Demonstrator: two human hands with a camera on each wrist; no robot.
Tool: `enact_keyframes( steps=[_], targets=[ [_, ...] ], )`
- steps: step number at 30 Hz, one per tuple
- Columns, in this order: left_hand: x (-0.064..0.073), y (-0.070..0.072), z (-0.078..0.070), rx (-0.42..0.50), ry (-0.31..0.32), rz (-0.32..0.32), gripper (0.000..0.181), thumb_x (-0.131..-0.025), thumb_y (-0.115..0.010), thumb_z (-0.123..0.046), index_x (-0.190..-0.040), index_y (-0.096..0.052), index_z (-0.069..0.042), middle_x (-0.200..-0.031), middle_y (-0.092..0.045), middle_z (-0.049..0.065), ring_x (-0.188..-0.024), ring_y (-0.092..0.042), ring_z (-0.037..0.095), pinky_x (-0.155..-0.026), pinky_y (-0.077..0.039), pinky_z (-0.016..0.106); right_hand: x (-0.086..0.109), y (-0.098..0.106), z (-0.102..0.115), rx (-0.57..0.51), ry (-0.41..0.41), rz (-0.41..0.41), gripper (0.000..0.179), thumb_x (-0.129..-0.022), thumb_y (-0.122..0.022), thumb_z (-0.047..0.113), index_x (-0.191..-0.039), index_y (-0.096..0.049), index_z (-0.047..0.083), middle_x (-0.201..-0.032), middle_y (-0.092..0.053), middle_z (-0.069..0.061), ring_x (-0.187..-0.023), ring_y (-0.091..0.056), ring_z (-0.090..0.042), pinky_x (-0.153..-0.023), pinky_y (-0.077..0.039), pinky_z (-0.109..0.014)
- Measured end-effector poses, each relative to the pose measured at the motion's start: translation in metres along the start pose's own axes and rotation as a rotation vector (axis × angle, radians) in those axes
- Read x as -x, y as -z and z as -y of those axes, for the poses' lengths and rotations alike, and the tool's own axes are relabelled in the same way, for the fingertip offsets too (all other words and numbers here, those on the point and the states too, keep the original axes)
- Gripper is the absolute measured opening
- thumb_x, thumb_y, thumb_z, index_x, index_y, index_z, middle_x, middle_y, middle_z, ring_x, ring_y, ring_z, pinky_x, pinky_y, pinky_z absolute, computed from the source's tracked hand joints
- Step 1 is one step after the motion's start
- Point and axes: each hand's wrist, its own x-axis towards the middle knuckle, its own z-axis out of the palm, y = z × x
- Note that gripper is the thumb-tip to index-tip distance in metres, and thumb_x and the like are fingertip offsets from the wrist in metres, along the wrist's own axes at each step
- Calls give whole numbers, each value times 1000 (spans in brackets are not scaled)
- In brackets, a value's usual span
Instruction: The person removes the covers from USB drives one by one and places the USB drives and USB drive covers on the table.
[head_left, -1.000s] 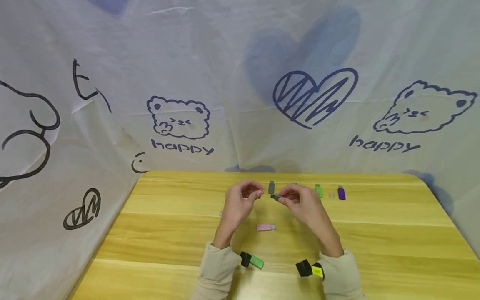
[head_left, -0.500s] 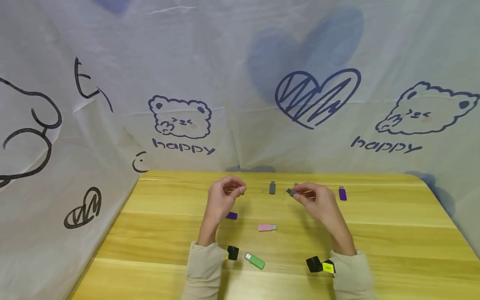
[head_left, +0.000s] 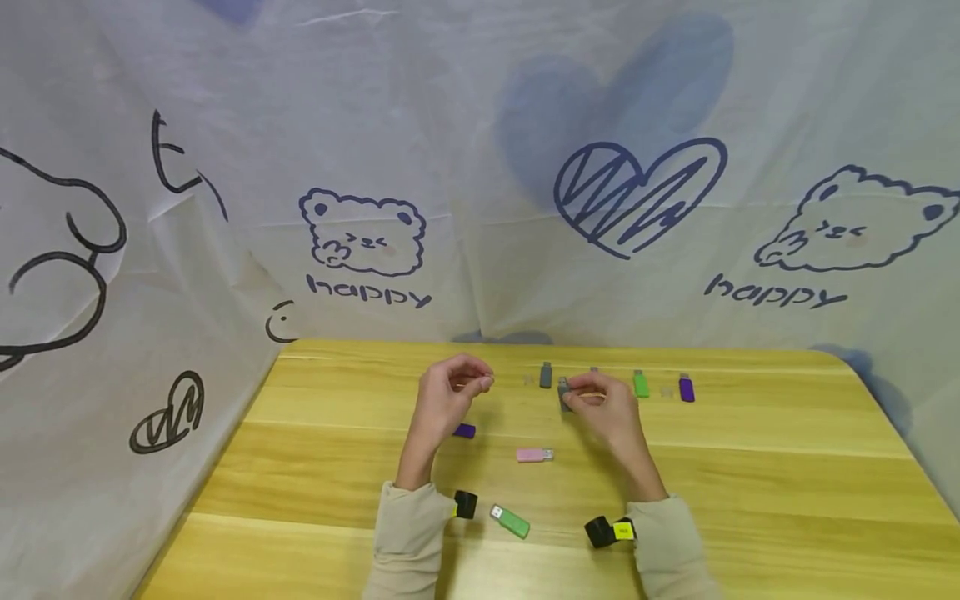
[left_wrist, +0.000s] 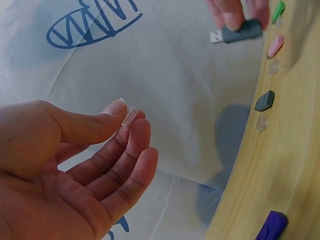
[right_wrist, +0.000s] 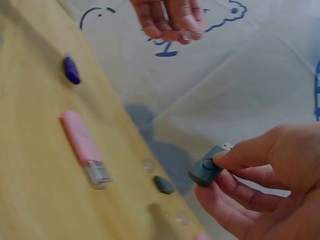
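Note:
My left hand point(head_left: 448, 398) pinches a small clear plastic cap point(left_wrist: 130, 116) between thumb and fingertips, above the table. To its right, my right hand point(head_left: 613, 417) grips a dark grey-green USB stick point(right_wrist: 205, 167) by its body. The stick's metal plug point(left_wrist: 216, 37) is bare and points away from the fingers. A gap separates the cap from the stick. Behind the hands, a second grey USB stick point(head_left: 546, 375) lies near the table's back edge, with a clear cap point(head_left: 528, 380) beside it.
Nearer on the wooden table point(head_left: 315, 483) lie a pink USB stick point(head_left: 528, 455), a green one point(head_left: 512, 522) and a purple one point(head_left: 465, 431). Along the back are another green stick point(head_left: 641, 385), a clear cap point(head_left: 666, 392), a purple stick point(head_left: 687, 388) and a pink one point(left_wrist: 275, 46). A printed cloth point(head_left: 480, 167) hangs behind.
My hands were close together a second ago and have moved apart. The right hand swung right, then came back left, and the stick's plug now points up and away in the head view.

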Motion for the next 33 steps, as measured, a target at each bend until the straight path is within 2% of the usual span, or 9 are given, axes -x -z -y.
enact_keyframes(
  steps=[6, 12, 16, 25, 33],
  targets=[
    [-1, -3, 4, -6, -2, 13, 4, -93, -73, 1, -96, -74, -1, -91, -74, 9, -83, -70, 21, -74, -59, 30, -3, -17, -11, 70, -63, -37, 16, -89, -80, 9, -103, -78, 0, -93, -76, -11, -85, -73, -25, -81, -58, -41],
    [-2, -7, 10, -5, 21, 34, 4, -93, -72, 2, -95, -75, -2, -90, -73, 7, -81, -69, 22, -72, -58, 29, -6, -33, -20, 182, -71, -59, 14, -86, -84, 12, -95, -79, 2, -81, -75, -6, -74, -71, -19, -70, -56, -35],
    [-2, -11, 12, -1, 40, 57, 5, -94, -71, 2, -95, -74, -2, -89, -72, 7, -82, -70, 27, -71, -58, 28, -4, -39, -22, 243, -46, -59, 13, -86, -84, 11, -92, -78, 1, -79, -74, -6, -71, -70, -19, -65, -55, -35],
    [-2, -17, 17, -20, 56, 78, 6, -94, -72, 2, -95, -74, -3, -88, -71, 7, -81, -70, 26, -69, -58, 27, -1, -45, -19, 372, 50, -77, 9, -87, -79, 7, -90, -74, -1, -77, -73, -7, -72, -70, -24, -70, -59, -44],
    [-5, -26, 25, -43, 50, 106, 6, -93, -73, 3, -94, -75, -2, -89, -73, 7, -81, -69, 22, -71, -57, 28, 0, -38, -14, 357, 39, -54, 12, -89, -78, 8, -94, -75, -2, -81, -74, -9, -74, -71, -25, -72, -59, -45]
  ],
)
